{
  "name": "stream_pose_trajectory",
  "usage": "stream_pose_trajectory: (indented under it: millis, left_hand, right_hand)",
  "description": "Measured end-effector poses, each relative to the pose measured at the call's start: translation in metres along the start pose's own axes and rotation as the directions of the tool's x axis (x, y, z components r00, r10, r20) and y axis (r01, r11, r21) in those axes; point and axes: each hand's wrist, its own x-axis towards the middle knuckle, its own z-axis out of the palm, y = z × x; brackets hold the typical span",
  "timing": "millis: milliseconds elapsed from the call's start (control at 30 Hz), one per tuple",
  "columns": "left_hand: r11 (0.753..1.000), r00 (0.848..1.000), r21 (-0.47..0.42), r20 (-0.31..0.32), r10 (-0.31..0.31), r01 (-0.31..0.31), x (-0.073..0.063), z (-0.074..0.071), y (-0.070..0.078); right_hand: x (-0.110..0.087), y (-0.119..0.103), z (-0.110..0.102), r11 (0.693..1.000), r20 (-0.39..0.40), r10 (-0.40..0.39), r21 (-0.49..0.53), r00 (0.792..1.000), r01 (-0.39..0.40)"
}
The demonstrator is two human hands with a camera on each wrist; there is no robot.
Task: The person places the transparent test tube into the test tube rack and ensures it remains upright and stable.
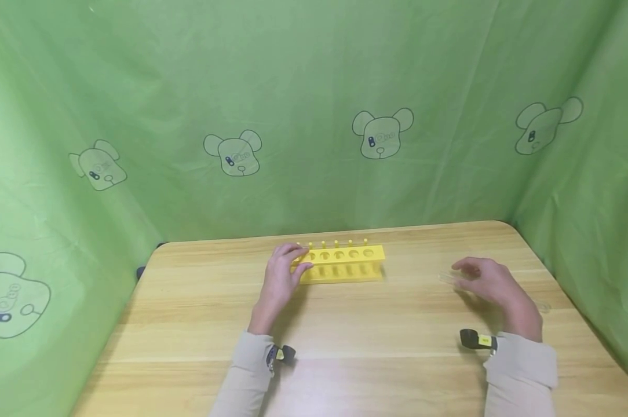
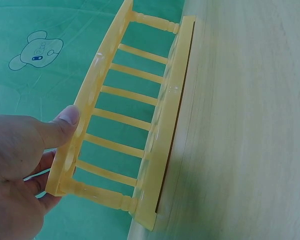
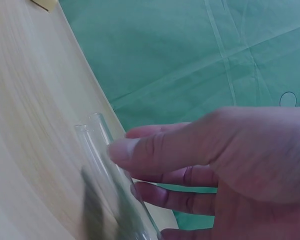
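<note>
A yellow test tube rack (image 1: 345, 272) stands on the table toward the back. My left hand (image 1: 280, 272) grips the left end of its upper plate, the thumb on the near side and the fingers behind. In the left wrist view, the thumb (image 2: 67, 120) presses against the upper plate's edge. Over to the right, my right hand (image 1: 493, 282) is low over the table beside clear glass test tubes (image 1: 446, 277). Two tubes (image 3: 101, 160) lie side by side in the right wrist view, with thumb and relaxed fingers right at them; their lower ends are partly hidden.
The wooden table (image 1: 376, 347) has rounded back corners. A green curtain (image 1: 314, 116) with bear-head prints encloses its back and sides. Another clear tube end (image 1: 543, 307) shows to the right of my right wrist. The rack has a row of short pegs along its back.
</note>
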Motion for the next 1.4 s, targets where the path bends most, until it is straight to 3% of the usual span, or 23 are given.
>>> stream_pose_trajectory:
  millis: [733, 1400]
  left_hand:
    - [1.000, 1.000, 0.010, 0.002, -0.008, 0.008, -0.0016, 0.0001, 0.0000]
    - [1.000, 1.000, -0.007, 0.010, -0.023, 0.023, -0.0002, -0.0008, 0.0014]
  right_hand:
    - [0.0025, 0.0069, 0.0072, 0.999, 0.022, 0.035, -0.024, 0.999, -0.035]
    - [0.0059, 0.0090, 0.0097, 0.998, -0.011, 0.027, -0.053, 1.000, -0.028]
